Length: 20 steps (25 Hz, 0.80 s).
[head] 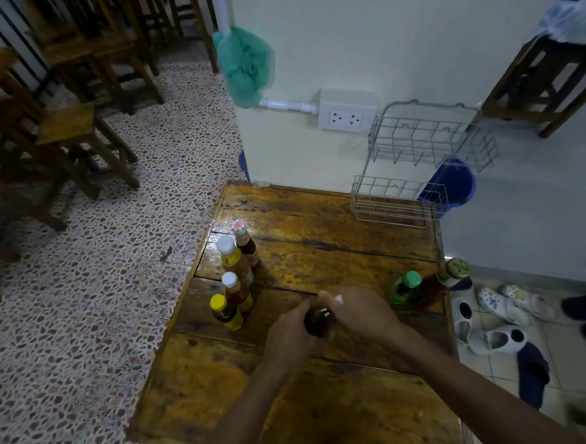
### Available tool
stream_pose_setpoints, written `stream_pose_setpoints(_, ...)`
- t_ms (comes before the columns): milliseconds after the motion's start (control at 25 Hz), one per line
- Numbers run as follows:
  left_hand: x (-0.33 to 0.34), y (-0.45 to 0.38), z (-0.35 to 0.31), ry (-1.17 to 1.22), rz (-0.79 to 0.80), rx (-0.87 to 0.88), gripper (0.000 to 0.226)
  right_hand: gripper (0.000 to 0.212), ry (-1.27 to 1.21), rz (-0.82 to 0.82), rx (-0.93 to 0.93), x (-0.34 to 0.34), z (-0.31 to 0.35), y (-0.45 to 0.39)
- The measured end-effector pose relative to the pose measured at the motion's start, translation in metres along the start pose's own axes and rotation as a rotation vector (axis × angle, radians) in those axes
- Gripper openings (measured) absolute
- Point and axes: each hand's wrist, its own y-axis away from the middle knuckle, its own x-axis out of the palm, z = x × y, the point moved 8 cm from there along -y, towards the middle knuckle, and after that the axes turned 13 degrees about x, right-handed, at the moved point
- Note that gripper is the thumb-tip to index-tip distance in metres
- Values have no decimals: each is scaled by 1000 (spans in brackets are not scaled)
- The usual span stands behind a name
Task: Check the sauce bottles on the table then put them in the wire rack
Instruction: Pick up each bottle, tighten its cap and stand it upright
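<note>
Both hands, left and right, each grip around one dark glossy bottle above planked wooden table.

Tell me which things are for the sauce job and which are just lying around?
For the job: dark bottle held by left hand and right hand; four bottles at the table's left; two bottles at its right; wire rack.

Just lying around: shoes, blue bucket, green net, chairs.
</note>
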Motion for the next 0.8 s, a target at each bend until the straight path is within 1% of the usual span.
stream_pose_setpoints(80, -8, -5, 5, 190, -134, -12, 49, 41, -34, -76, -101, -13, 25, 5)
stream_pose_setpoints(120, -13, -10, 5, 248, -202, -17, 44, 39, -30, -111, -151, -21, 39, 5)
stream_pose_setpoints(200, -27, -23, 7, 287, -355, -32, 37, 35, 53, -212, -246, -33, 68, -1)
stream_pose_setpoints(240, -33, -29, 12, 281, -425, -48, 38, 34, 114, -256, -294, -35, 82, -6)
stream_pose_setpoints(280, -36, -36, 20, 290, -469, -71, 46, 33, 170, -293, -343, -36, 97, -13)
stream_pose_setpoints(320, -36, -43, 31, 314, -486, -94, 55, 34, 209, -327, -387, -37, 109, -21)
stream_pose_setpoints(400, -27, -54, 50, 415, -457, -132, 72, 35, 254, -371, -465, -38, 128, -38)
stream_pose_setpoints(480, -21, -60, 65, 579, -475, -202, 81, 36, 292, -357, -503, -35, 141, -58)
stream_pose_setpoints(560, -18, -64, 70, 742, -517, -278, 82, 35, 329, -336, -525, -24, 149, -73)
stream_pose_setpoints(640, -14, -70, 75, 864, -551, -318, 81, 35, 355, -330, -563, -11, 156, -83)
stream_pose_setpoints(720, -15, -74, 78, 948, -602, -340, 80, 34, 340, -335, -581, -7, 163, -92)
stream_pose_setpoints(800, -19, -76, 79, 981, -642, -356, 80, 33, 320, -318, -575, -8, 169, -100)
